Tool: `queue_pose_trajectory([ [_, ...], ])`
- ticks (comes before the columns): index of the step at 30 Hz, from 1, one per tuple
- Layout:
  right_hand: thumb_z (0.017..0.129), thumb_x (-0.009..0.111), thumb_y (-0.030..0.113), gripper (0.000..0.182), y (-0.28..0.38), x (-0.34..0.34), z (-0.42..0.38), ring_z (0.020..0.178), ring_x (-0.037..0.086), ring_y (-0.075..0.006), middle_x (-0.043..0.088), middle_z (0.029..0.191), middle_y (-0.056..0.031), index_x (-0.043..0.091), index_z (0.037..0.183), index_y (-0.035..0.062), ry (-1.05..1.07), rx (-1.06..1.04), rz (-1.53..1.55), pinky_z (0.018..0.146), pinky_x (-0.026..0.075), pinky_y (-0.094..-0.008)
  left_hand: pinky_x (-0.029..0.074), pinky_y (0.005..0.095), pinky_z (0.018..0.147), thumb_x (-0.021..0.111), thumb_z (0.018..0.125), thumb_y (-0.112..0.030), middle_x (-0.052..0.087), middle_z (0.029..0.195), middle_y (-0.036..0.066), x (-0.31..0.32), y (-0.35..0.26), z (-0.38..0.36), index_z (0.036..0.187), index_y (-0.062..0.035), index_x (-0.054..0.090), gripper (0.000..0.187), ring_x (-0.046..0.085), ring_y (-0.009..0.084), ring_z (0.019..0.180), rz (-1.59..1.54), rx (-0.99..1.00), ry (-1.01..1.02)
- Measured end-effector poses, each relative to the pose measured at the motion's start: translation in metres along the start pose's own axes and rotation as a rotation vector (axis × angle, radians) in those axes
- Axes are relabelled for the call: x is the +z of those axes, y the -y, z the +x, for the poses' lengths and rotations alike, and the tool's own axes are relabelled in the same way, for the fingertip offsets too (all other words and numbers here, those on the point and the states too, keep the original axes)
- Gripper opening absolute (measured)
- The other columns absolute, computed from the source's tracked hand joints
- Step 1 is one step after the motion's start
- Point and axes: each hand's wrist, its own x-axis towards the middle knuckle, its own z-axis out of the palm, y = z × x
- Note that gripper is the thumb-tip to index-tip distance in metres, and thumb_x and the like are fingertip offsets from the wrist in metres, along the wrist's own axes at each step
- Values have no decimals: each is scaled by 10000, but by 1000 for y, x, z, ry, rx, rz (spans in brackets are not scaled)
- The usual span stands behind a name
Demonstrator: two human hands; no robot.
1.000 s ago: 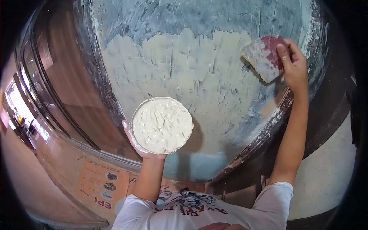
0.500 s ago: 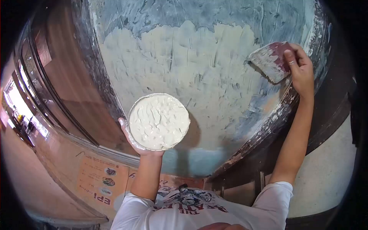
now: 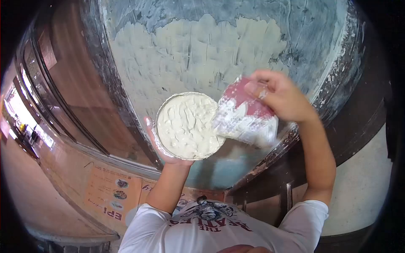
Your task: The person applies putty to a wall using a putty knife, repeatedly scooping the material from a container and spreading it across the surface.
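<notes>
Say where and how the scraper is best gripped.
The scraper: probably by its red upper edge, from the picture's right, thumb on the face, as the right hand does; it looks flat, with white paste coating the lower part.

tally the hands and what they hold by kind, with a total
Hands: 2 (left hand, right hand)
Round container of pale paste: 1
Reddish scraper: 1
Total: 4

the paste (image 3: 185,124) looks moist and ridged, the spreader (image 3: 245,111) caked, the panel (image 3: 177,50) rough, the shirt (image 3: 168,236) matt cloth.
</notes>
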Motion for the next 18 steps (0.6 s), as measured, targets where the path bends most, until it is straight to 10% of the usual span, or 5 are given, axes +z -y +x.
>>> queue_pose_trajectory([
  [5,923,602,199,222,0,15,4,665,548,-94,645,741,-52,650,933,-18,96,87,-479,607,463,-294,329,512,1099,342,917,-662,394,1469,182,-5,-4,-1,1424,-20,391,820,423,363,1309,10,10,33],
  [18,963,564,249,266,1,-3,10,625,497,-60,596,702,8,626,905,-3,19,132,-313,568,419,-257,354,504,1087,345,879,-711,429,1438,180,-10,-15,-1,1413,-25,405,872,449,362,1286,69,60,-122],
])
